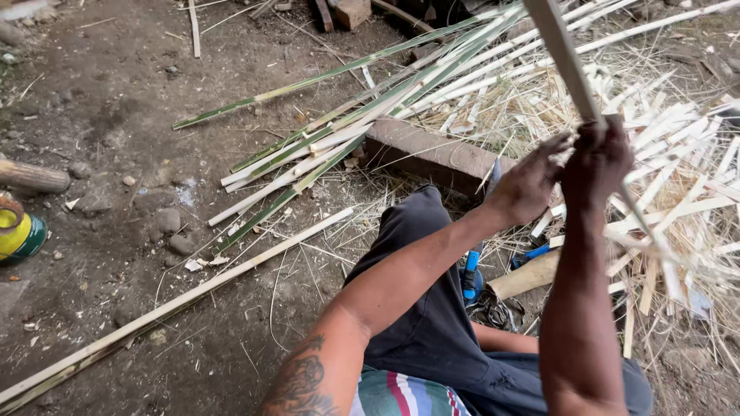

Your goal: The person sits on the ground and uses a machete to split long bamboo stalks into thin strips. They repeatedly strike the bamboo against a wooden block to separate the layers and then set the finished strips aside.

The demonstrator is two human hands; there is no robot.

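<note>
A person sat on bare earth, seen from above, working a long bamboo strip (pixel 566 58) that rose from both hands toward the top edge of the view. The right hand (pixel 597 162) was closed in a fist around the strip, knuckles up. The left hand (pixel 528 185) sat just beside it, fingers curled toward the same strip, though whether they actually pinched it could not be told from this angle. Below the hands the strip ran on, thin and blurred, down to the right. Both forearms reached forward over dark trousers (pixel 432 308), and the left arm bore a tattoo near the elbow. Beyond the hands lay a brick (pixel 428 154) with a bundle of green and pale bamboo slats (pixel 324 146) resting across it. To the right spread a heap of pale offcuts (pixel 678 177) and straw-like shavings. One long pole (pixel 177 300) lay slantwise across the dirt on the left. A blue-handled tool (pixel 471 270) lay near the knee, and a yellow and green tin (pixel 19 231) stood at the left edge.
</note>
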